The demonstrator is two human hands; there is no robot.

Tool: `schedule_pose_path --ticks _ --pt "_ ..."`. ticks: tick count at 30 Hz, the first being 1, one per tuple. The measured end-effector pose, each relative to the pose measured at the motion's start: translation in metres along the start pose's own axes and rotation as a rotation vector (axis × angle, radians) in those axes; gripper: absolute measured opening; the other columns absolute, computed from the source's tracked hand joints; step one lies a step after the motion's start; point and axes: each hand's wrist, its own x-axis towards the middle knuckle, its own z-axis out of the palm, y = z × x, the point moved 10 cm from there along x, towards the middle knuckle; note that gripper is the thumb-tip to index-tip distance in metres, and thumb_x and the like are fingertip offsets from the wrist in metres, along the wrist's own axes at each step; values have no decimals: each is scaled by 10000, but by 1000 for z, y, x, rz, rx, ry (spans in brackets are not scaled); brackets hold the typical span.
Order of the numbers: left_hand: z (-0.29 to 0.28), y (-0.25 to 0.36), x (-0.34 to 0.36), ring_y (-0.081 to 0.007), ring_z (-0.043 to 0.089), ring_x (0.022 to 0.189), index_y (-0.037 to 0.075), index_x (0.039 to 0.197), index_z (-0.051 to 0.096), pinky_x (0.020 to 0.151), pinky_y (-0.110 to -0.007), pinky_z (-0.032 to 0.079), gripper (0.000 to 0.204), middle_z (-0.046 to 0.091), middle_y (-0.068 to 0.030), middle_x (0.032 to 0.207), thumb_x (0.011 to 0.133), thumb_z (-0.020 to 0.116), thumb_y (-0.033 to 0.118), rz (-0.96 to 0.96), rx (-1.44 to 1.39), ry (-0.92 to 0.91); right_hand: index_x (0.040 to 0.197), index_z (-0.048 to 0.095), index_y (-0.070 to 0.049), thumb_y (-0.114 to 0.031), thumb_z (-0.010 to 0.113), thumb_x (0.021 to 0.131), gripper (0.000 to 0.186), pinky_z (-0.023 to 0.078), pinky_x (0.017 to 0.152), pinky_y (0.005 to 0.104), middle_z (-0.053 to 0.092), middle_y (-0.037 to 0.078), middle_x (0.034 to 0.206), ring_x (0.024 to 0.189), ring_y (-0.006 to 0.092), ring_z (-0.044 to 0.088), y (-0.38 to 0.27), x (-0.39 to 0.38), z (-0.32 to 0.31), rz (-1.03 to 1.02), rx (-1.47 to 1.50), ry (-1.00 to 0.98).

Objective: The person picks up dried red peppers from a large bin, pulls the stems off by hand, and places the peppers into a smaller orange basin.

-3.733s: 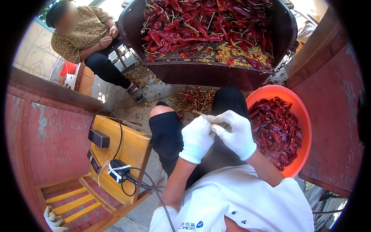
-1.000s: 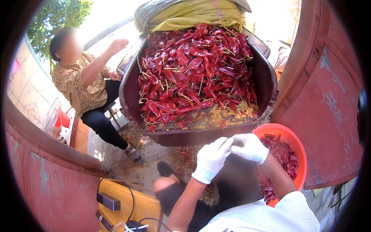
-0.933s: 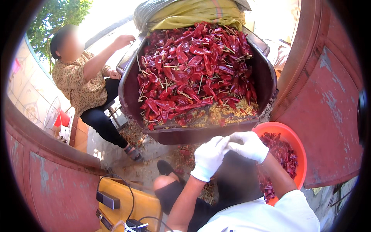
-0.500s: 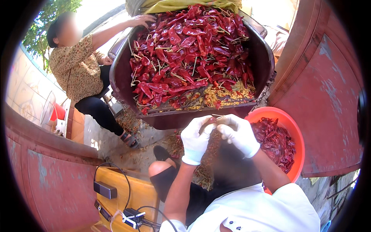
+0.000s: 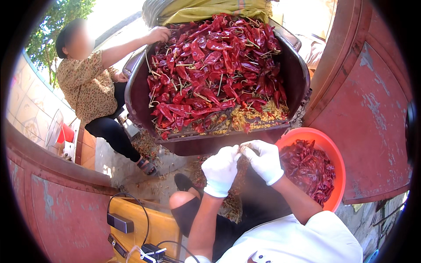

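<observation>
My left hand (image 5: 219,171) and my right hand (image 5: 263,161), both in white gloves, meet in front of the metal bin's near edge. Their fingertips are pinched together around something small and brownish, too hidden to name. Beside my right hand, an orange-red tub (image 5: 335,163) holds dark red dried chillies (image 5: 313,174). Above both hands, the dark maroon bin (image 5: 197,145) is heaped with red chillies (image 5: 210,70) with pale stems, and yellow seeds (image 5: 258,117) lie along its front.
A co-worker (image 5: 87,87) in a patterned top sits at left, a hand (image 5: 158,35) at the heap. Yellow sacking (image 5: 210,11) tops the bin. Red doors (image 5: 359,127) flank me. A wooden seat (image 5: 160,215) at lower left carries black devices and cables.
The view has tilted up, showing more of the bin. The co-worker's hand has reached from the lap to the heap. My hands, looser half a second ago, are pinched closer and slightly lower.
</observation>
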Motion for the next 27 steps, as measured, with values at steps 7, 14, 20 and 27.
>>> schedule_pose_path --ticks 7,14,20,27 --pt "-1 -18 -1 -227 680 698 49 959 709 639 -298 531 131 698 -91 856 830 728 60 -141 -252 40 878 739 -42 -80 684 827 84 526 611 290 695 107 777 657 195 677 -20 6 2 -151 -131 51" --pt "13 -39 -8 -108 650 756 -22 988 714 679 -240 518 145 715 -57 874 843 723 -22 -353 -711 118 852 713 20 -104 673 874 132 490 547 257 703 68 703 588 95 628 13 13 11 135 289 25" --pt "37 -53 -25 -38 524 517 -6 1040 693 447 -179 407 145 695 -58 843 898 689 26 -789 -1242 117 983 665 -8 -158 621 954 160 427 499 202 654 30 756 558 61 550 40 0 40 600 1003 -89" --pt "30 -79 -16 -98 514 679 63 1205 588 518 -227 445 242 636 -48 1015 1004 582 197 -784 -1900 272 1167 649 -17 -84 606 938 243 523 665 241 700 62 987 768 115 654 73 24 2 371 488 -86"
